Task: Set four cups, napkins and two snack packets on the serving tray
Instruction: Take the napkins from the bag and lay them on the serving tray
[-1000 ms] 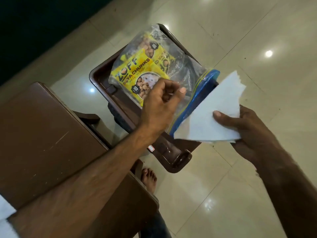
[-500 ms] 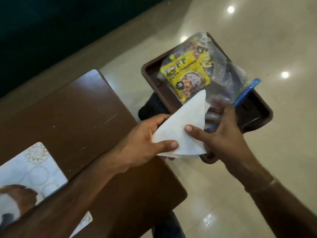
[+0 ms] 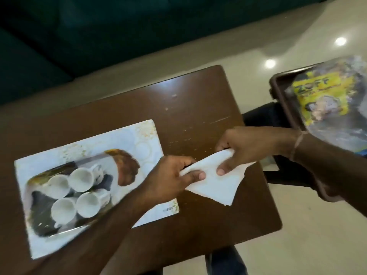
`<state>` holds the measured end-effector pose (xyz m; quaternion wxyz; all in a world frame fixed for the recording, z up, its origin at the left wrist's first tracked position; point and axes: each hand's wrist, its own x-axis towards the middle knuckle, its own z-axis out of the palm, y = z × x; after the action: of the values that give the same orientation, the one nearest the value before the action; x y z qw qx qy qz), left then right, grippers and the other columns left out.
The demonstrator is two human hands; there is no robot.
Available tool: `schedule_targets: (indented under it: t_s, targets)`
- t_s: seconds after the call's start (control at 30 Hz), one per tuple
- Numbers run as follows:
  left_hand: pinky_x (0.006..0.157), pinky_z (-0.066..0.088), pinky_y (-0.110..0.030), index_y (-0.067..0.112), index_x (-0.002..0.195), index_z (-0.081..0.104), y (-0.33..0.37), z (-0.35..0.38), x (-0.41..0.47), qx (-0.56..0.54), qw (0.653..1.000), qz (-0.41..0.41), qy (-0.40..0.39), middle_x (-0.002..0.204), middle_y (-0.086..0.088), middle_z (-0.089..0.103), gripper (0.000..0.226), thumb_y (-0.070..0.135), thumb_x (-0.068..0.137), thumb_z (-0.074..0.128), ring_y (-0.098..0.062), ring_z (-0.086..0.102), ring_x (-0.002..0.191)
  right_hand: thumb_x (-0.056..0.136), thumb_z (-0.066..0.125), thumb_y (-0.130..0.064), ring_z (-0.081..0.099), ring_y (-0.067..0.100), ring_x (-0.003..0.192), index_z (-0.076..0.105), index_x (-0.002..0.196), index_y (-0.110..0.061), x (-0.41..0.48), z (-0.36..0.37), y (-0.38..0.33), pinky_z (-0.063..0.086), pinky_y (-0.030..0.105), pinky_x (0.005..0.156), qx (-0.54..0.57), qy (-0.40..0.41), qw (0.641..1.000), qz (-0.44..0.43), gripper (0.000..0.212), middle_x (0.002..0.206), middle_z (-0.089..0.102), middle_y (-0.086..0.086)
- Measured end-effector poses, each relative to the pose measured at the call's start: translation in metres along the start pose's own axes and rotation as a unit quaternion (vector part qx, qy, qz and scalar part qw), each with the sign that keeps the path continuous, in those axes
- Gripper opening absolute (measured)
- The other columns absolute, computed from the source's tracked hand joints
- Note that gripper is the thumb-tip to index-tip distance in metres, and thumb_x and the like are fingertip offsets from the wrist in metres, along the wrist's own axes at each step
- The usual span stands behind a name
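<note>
Both my hands grip a folded white napkin (image 3: pixel 214 185) above the brown table. My left hand (image 3: pixel 174 175) pinches its left end and my right hand (image 3: pixel 244 149) pinches its upper right end. To the left, a serving tray (image 3: pixel 37 225) lies on a white patterned mat and carries several white cups (image 3: pixel 81 179) grouped together. My left forearm hides the tray's near right corner. At the far right, yellow snack packets (image 3: pixel 321 100) lie inside a clear plastic bag on a brown plastic chair.
The white mat (image 3: pixel 145 139) covers the left half of the brown table (image 3: pixel 198 108). The brown chair (image 3: pixel 278 86) stands off the table's right edge. Glossy tiled floor (image 3: pixel 297 245) surrounds both. A dark sofa (image 3: pixel 99 36) runs along the far side.
The view has swung left from the chair to the table. Both hands have carried the napkin over the table, next to the tray with cups.
</note>
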<state>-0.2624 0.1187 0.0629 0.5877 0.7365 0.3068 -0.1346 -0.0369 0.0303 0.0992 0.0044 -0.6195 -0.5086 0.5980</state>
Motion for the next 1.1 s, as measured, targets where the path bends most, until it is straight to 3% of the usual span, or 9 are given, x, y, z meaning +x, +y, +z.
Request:
schedule_targets:
  t_s: [0.07, 0.17, 0.27, 0.37, 0.57, 0.7, 0.8, 0.9, 1.1]
  targets:
    - [0.066, 0.061, -0.024, 0.033, 0.095, 0.076, -0.029, -0.003, -0.023, -0.062, 0.996, -0.045, 0.052, 0.088, 0.014, 0.077, 0.011, 0.041, 0.088, 0.073, -0.005, 0.073, 0.078, 0.078, 0.082, -0.042, 0.069, -0.002, 0.066, 0.071, 0.075, -0.030, 0.023, 0.011, -0.013, 0.046, 0.010, 0.054, 0.083, 0.003, 0.997, 0.007, 0.016, 0.072, 0.073, -0.021]
    - [0.071, 0.065, -0.042, 0.029, 0.093, 0.077, -0.075, -0.006, -0.059, -0.181, 0.966, -0.117, 0.140, 0.090, 0.008, 0.079, 0.010, 0.035, 0.086, 0.077, -0.016, 0.076, 0.079, 0.076, 0.085, -0.036, 0.075, 0.007, 0.081, 0.075, 0.089, -0.022, 0.065, 0.035, -0.038, 0.054, 0.017, 0.063, 0.176, 0.036, 0.984, 0.015, 0.020, 0.086, 0.078, -0.012]
    - [0.070, 0.065, -0.046, 0.021, 0.101, 0.079, -0.111, -0.004, -0.091, -0.290, 0.911, -0.182, 0.231, 0.091, 0.006, 0.079, 0.023, 0.034, 0.082, 0.080, -0.019, 0.076, 0.084, 0.080, 0.083, -0.025, 0.076, 0.013, 0.092, 0.072, 0.100, -0.015, 0.102, 0.062, -0.064, 0.061, 0.028, 0.066, 0.292, 0.053, 0.954, 0.032, 0.025, 0.098, 0.079, -0.004]
    - [0.065, 0.064, -0.039, 0.014, 0.105, 0.075, -0.139, 0.001, -0.113, -0.382, 0.841, -0.241, 0.297, 0.100, -0.001, 0.078, 0.033, 0.033, 0.079, 0.082, -0.022, 0.077, 0.088, 0.083, 0.081, -0.016, 0.076, 0.020, 0.094, 0.072, 0.105, -0.011, 0.137, 0.089, -0.088, 0.065, 0.040, 0.071, 0.304, 0.091, 0.947, 0.046, 0.024, 0.103, 0.078, 0.002]
    - [0.055, 0.062, -0.030, 0.023, 0.094, 0.073, -0.178, 0.004, -0.131, -0.415, 0.771, -0.291, 0.385, 0.078, -0.001, 0.080, 0.017, 0.036, 0.085, 0.078, -0.026, 0.077, 0.066, 0.082, 0.080, -0.032, 0.065, 0.023, 0.096, 0.064, 0.115, -0.009, 0.186, 0.128, -0.125, 0.051, 0.031, 0.073, 0.096, 0.252, 0.961, 0.060, 0.044, 0.117, 0.069, 0.009]
    - [0.051, 0.059, -0.029, 0.014, 0.086, 0.073, -0.194, 0.007, -0.129, -0.386, 0.760, -0.307, 0.424, 0.065, -0.005, 0.076, 0.033, 0.046, 0.081, 0.079, -0.023, 0.075, 0.056, 0.083, 0.077, -0.030, 0.061, 0.032, 0.112, 0.059, 0.124, -0.010, 0.201, 0.150, -0.136, 0.053, 0.044, 0.095, 0.047, 0.295, 0.951, 0.086, 0.049, 0.122, 0.064, 0.012]
    - [0.051, 0.059, -0.034, 0.012, 0.079, 0.072, -0.202, 0.008, -0.127, -0.348, 0.764, -0.308, 0.447, 0.057, -0.002, 0.073, 0.041, 0.052, 0.080, 0.078, -0.021, 0.070, 0.047, 0.083, 0.077, -0.029, 0.060, 0.033, 0.113, 0.051, 0.128, -0.013, 0.204, 0.163, -0.138, 0.054, 0.048, 0.094, 0.032, 0.330, 0.938, 0.095, 0.054, 0.126, 0.057, 0.012]
    - [0.051, 0.059, -0.034, 0.017, 0.069, 0.068, -0.207, 0.007, -0.129, -0.287, 0.783, -0.315, 0.453, 0.054, 0.004, 0.071, 0.046, 0.061, 0.078, 0.075, -0.017, 0.067, 0.041, 0.081, 0.075, -0.033, 0.050, 0.035, 0.119, 0.044, 0.135, -0.018, 0.197, 0.173, -0.135, 0.050, 0.050, 0.095, -0.125, 0.394, 0.909, 0.052, 0.064, 0.138, 0.045, 0.013]
    - [0.045, 0.057, -0.033, 0.011, 0.077, 0.067, -0.214, 0.009, -0.138, -0.321, 0.769, -0.326, 0.447, 0.059, 0.005, 0.074, 0.036, 0.044, 0.082, 0.079, -0.018, 0.069, 0.044, 0.093, 0.049, -0.054, 0.023, 0.034, 0.151, 0.049, 0.140, -0.029, 0.181, 0.186, -0.114, 0.018, 0.058, 0.118, -0.353, 0.250, 0.898, -0.075, 0.053, 0.163, 0.028, 0.008]
